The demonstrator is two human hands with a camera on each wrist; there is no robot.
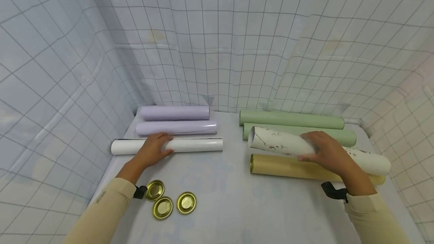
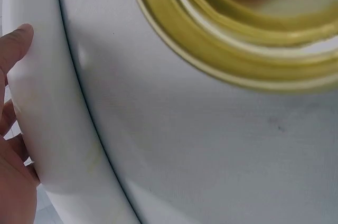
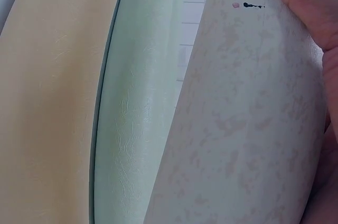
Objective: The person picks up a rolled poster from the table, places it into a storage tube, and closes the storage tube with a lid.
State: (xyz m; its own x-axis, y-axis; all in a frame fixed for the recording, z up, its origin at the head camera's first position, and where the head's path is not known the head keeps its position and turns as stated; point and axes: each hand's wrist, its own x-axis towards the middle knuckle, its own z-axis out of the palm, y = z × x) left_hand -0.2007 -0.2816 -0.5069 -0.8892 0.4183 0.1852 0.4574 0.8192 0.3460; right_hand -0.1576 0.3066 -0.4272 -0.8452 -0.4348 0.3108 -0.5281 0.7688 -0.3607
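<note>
My right hand (image 1: 327, 151) holds a white tube with a branch-and-flower print (image 1: 283, 142), thumb on the near side and fingers over the far side. Its hollow left end faces the middle of the table. The tube is raised and tilted over a tan tube (image 1: 285, 165) and the nearer green tube (image 1: 298, 133). In the right wrist view the printed tube (image 3: 237, 113) fills the right side, beside the thumb. My left hand (image 1: 154, 150) grips a plain white tube (image 1: 196, 145) lying on the table. Its thumb shows against this white tube (image 2: 47, 108) in the left wrist view.
Two lilac tubes (image 1: 174, 112) lie behind the white one at left. Another green tube (image 1: 291, 119) lies along the back at right. Several gold round lids (image 1: 186, 203) lie near the left forearm. Grid-patterned sheet walls (image 1: 220, 48) enclose the table on the back and sides.
</note>
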